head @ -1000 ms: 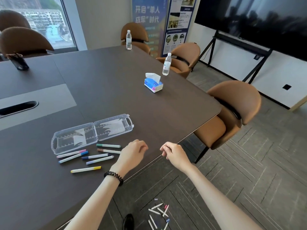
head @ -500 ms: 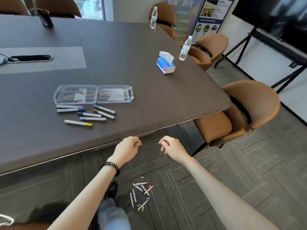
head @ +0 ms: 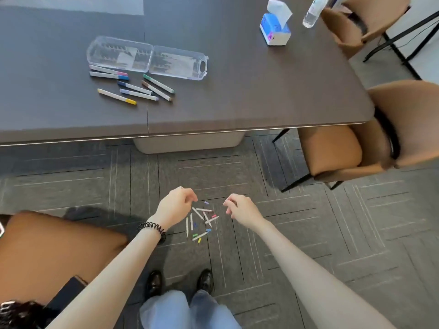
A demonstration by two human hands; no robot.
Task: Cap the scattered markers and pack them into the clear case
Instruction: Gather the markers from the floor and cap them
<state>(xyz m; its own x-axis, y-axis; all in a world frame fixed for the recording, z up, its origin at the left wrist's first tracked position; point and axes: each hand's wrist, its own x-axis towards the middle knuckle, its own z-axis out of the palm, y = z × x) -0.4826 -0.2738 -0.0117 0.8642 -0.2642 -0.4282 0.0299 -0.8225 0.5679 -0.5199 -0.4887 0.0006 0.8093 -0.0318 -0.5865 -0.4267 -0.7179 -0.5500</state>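
Note:
The clear case [head: 147, 57] lies open and flat on the dark table [head: 261, 96]. Several capped markers [head: 135, 85] lie just in front of it. On the carpet below, several uncapped white markers and small coloured caps [head: 200, 222] lie in a loose heap. My left hand [head: 175, 206] hovers above the heap's left side, fingers curled loosely, holding nothing. My right hand [head: 240, 208] hovers at the heap's right side, fingers apart and empty.
A tissue box [head: 275, 27] and a water bottle [head: 313, 13] stand at the table's far right. Brown chairs stand at the right [head: 380, 143] and lower left [head: 47, 252]. My shoes [head: 178, 281] are just behind the heap.
The view has tilted down from the table to the floor. Both hands have dropped from the table's edge to just over the heap on the carpet.

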